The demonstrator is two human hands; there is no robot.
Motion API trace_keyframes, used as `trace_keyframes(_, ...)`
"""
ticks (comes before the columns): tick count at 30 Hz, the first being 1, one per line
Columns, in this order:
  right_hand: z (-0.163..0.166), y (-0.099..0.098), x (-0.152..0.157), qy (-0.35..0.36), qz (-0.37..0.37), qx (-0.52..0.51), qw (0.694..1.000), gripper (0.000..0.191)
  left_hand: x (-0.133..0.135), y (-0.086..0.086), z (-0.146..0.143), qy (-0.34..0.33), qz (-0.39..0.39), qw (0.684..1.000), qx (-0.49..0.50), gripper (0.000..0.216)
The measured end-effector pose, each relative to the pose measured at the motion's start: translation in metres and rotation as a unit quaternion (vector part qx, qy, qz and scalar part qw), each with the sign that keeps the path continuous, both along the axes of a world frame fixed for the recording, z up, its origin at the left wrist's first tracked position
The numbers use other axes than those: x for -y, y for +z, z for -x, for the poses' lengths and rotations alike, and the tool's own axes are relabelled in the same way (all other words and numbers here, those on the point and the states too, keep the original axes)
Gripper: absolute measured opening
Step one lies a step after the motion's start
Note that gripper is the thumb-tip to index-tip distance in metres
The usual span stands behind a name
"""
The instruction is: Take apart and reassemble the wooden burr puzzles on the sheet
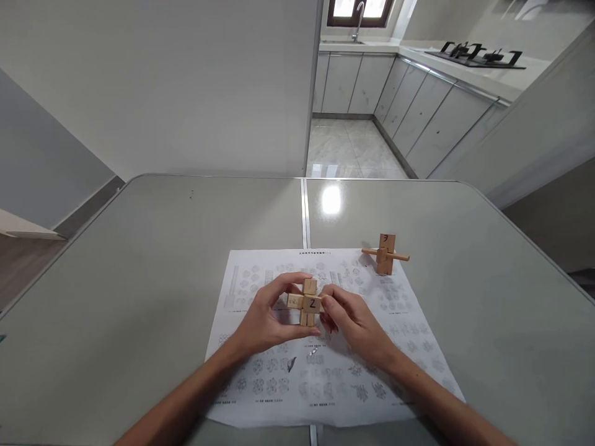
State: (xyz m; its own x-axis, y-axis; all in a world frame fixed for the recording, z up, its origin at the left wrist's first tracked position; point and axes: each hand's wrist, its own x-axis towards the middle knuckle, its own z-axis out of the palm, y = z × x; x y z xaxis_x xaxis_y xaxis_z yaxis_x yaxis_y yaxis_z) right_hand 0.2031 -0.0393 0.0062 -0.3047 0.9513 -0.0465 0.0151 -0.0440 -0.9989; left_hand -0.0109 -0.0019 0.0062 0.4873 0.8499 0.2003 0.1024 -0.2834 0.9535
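Observation:
Between my two hands is a small wooden interlocking block puzzle (307, 303), cross-shaped, with a "2" marked on the piece facing me. My left hand (271, 313) grips it from the left, thumb at its lower end and index finger at its upper end. From the right, my right hand (352, 314) has its fingers closed at the puzzle's right side; the fingertips are partly hidden. Beneath both hands lies a large white instruction sheet (260, 421) printed with rows of puzzle diagrams.
At the sheet's upper right corner stands another wooden puzzle piece assembly (385, 263), marked "3", with a thin rod sticking out sideways. The grey table (116, 297) has a metal seam (305, 210) down its middle. Beyond it are a wall and a kitchen counter (469, 71).

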Motion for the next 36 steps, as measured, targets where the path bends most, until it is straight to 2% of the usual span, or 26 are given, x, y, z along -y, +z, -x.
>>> trace_keyframes(3,0.001,0.002,-0.002,0.013,0.068,-0.058,0.996,0.047,-0.002,-0.001,0.000,-0.018,0.051,0.998,0.028,0.075)
trace_keyframes(5,0.001,0.003,-0.005,0.005,0.115,-0.111,0.987,0.049,-0.004,-0.002,-0.001,0.002,0.073,0.997,0.033,0.075)
trace_keyframes(8,-0.003,0.005,-0.013,-0.049,0.179,-0.181,0.966,0.048,-0.006,-0.002,-0.003,0.067,0.095,0.993,0.025,0.069)
trace_keyframes(11,-0.012,0.004,-0.022,-0.128,0.227,-0.229,0.938,0.042,-0.007,0.000,-0.003,0.120,0.113,0.986,0.013,0.052)
trace_keyframes(14,-0.023,-0.002,-0.029,-0.174,0.247,-0.289,0.908,0.036,-0.007,0.002,-0.004,0.129,0.110,0.985,0.006,0.040)
trace_keyframes(17,-0.028,-0.010,-0.034,-0.202,0.216,-0.325,0.898,0.033,-0.007,0.002,-0.005,0.123,0.099,0.987,0.005,0.032)
trace_keyframes(19,-0.027,-0.011,-0.034,-0.210,0.197,-0.321,0.902,0.034,-0.007,0.002,-0.006,0.127,0.087,0.988,0.002,0.026)
trace_keyframes(22,-0.018,-0.007,-0.029,-0.188,0.210,-0.295,0.913,0.042,-0.008,0.002,-0.008,0.137,0.069,0.988,-0.010,0.021)
trace_keyframes(25,-0.004,0.000,-0.022,-0.109,0.220,-0.233,0.941,0.043,-0.008,0.001,-0.009,0.133,0.064,0.989,-0.023,0.019)
trace_keyframes(29,0.006,0.006,-0.015,-0.042,0.153,-0.130,0.979,0.043,-0.009,0.000,-0.008,0.124,0.071,0.989,-0.038,0.017)
trace_keyframes(36,0.006,0.002,-0.015,-0.025,0.127,-0.096,0.987,0.043,-0.008,0.003,-0.008,0.112,0.081,0.989,-0.053,0.019)
